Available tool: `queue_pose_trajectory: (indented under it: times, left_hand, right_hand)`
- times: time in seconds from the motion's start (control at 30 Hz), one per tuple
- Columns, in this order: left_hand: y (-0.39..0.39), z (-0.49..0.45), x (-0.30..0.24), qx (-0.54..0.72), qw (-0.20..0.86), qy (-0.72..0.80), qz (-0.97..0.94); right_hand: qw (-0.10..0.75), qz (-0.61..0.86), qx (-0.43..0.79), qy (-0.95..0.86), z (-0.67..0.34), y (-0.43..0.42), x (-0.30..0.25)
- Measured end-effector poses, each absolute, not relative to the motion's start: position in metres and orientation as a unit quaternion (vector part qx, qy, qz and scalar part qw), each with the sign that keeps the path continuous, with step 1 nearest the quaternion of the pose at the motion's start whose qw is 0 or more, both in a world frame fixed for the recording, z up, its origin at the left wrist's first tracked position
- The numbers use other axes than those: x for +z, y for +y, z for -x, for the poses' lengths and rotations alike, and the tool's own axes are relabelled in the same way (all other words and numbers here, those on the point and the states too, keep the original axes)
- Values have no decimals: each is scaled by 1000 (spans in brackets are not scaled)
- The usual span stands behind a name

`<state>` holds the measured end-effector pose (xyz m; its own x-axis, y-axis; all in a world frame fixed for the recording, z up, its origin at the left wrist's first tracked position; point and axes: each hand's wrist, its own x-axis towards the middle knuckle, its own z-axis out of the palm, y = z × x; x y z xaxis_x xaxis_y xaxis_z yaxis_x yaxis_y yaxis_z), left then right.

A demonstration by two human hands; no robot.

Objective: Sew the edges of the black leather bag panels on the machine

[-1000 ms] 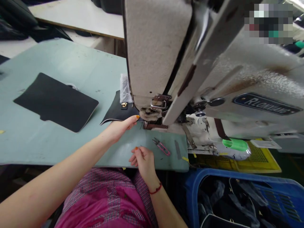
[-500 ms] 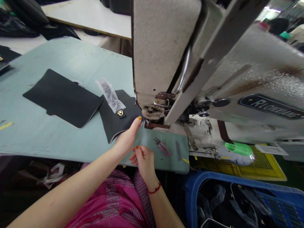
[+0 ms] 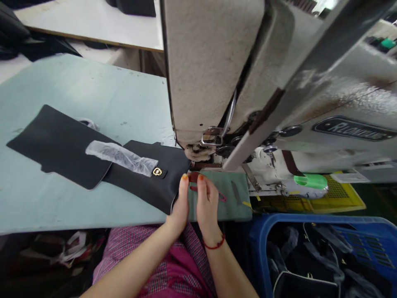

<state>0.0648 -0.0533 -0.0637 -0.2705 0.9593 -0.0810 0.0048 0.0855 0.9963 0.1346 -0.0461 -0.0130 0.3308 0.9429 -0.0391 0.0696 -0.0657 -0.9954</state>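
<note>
A black leather-like panel (image 3: 142, 188) with a gold clasp (image 3: 157, 171) lies on the pale green table, its right edge at the sewing machine's (image 3: 198, 155) foot area. My left hand (image 3: 178, 209) grips that panel's near right corner, thumb on top. Close beside it, my right hand (image 3: 207, 205) has its thumb raised and fingers curled in. A small reddish-brown patch shows between the two thumbs; I cannot make out what it is. Pink thread snips (image 3: 222, 197) lie partly hidden behind my right hand. A strip of white wrapping (image 3: 122, 157) extends left from the clasp.
Another black panel (image 3: 65, 145) lies at the left, meeting the first one. The blue basket (image 3: 263, 231) at lower right holds black pieces with wrapping. A yellow crate (image 3: 344, 198) stands behind it. The machine's head and arm fill the upper right.
The clasp panel has turned and come nearer, its wrapped strip now pointing left. My left hand has moved down to its near corner. My right hand has risen beside it, over the snips.
</note>
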Motion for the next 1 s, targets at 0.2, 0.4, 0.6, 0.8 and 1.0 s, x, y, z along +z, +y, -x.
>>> queue_pose_trajectory:
  times: [0.2,0.4,0.6,0.8,1.0]
  left_hand:
    - [-132,57,-68,484,364,594,-530]
    - [-4,120,-20,240,189,415,-857]
    - [47,118,-16,206,76,267,-938]
    - [-6,167,-54,203,88,328,-919]
    - [57,118,-35,174,137,304,-927]
  right_hand:
    - [491,589,418,-488,-118,-18,12]
    - [504,607,380,-483,-109,-16,3]
    - [491,615,366,-498,-114,-16,0]
    - [494,601,376,-503,-115,-14,-2]
    - [489,606,364,-511,-116,-14,-5]
